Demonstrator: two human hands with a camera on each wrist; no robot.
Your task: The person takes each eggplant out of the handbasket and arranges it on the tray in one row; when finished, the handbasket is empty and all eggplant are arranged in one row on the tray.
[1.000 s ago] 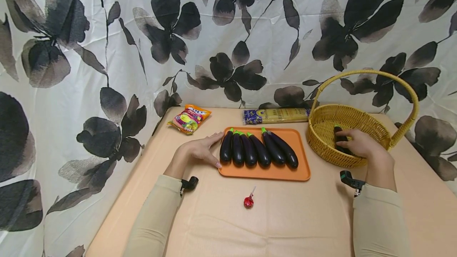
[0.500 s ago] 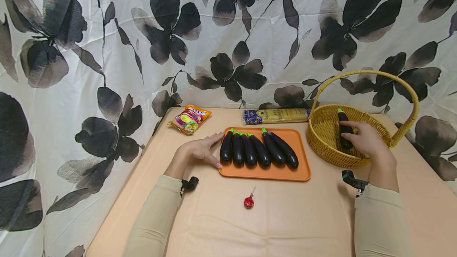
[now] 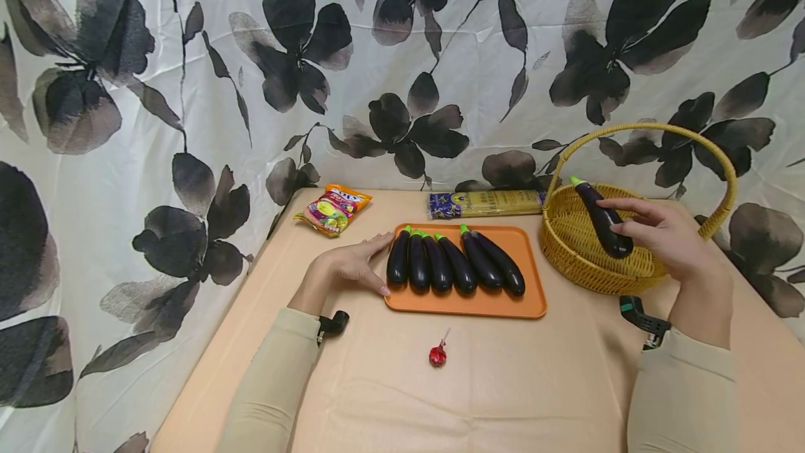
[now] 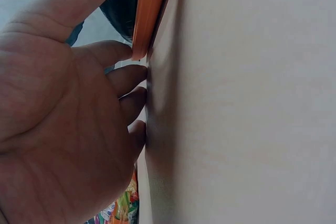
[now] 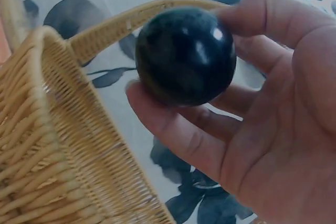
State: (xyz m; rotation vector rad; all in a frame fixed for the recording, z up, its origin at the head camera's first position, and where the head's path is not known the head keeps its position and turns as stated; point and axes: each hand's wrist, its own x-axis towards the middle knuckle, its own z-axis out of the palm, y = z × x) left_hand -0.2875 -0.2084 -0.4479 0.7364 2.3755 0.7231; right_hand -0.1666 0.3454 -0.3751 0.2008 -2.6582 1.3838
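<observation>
My right hand point(image 3: 669, 236) pinches a dark purple eggplant point(image 3: 602, 221) by its side, tilted, its green stem end pointing up and left, above the yellow wicker basket point(image 3: 566, 268). In the right wrist view the eggplant's round end point(image 5: 184, 56) sits between thumb and fingers. On the left, my left hand point(image 3: 355, 264) rests at the left edge of an orange tray point(image 3: 531, 278), fingers spread. In the left wrist view its fingertips touch the table beside the tray's rim point(image 4: 147, 19). Several eggplants point(image 3: 440, 264) lie side by side on the tray, green ends away from me.
A colourful snack bag point(image 3: 335, 210) lies behind my left hand. At the back, a long pack of noodles point(image 3: 487, 204) reaches the basket's left side. A red lollipop point(image 3: 437, 355) lies in front of the tray. The tall basket handle point(image 3: 648, 127) arches over the basket.
My right hand has lifted the eggplant up from inside the basket and moved slightly right, the eggplant now tilting left. My left hand and the tray have stayed put.
</observation>
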